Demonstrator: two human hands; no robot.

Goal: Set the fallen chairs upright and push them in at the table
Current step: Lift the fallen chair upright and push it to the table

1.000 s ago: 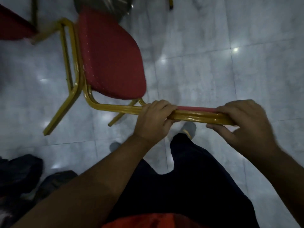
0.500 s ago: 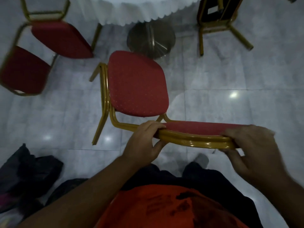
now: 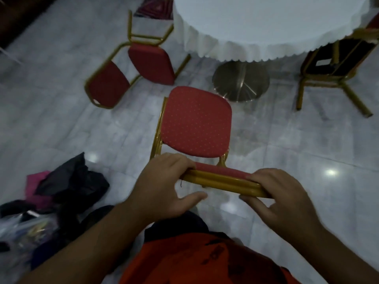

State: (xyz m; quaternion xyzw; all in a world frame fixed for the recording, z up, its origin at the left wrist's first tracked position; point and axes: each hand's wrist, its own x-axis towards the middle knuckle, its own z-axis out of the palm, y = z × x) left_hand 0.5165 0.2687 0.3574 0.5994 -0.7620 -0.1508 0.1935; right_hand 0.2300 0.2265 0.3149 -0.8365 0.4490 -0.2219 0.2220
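Note:
A red-cushioned chair with a gold frame (image 3: 196,126) stands upright in front of me, its seat facing the round table (image 3: 266,27). My left hand (image 3: 164,185) and my right hand (image 3: 281,193) both grip the top rail of its backrest, left hand at the left end, right hand at the right end. Another red chair (image 3: 131,70) lies tipped over on the floor left of the table. A third chair (image 3: 332,66) lies fallen at the table's right side, its dark underside showing.
The table has a white scalloped cloth and a round metal pedestal base (image 3: 240,83) just beyond the held chair's seat. A heap of dark bags and clothes (image 3: 61,191) lies on the floor at my left. The floor is pale marble tile.
The chair has swung upright and squared towards the table. My view has lifted, bringing the table, its base and the two fallen chairs into sight. Both hands stay on the backrest rail.

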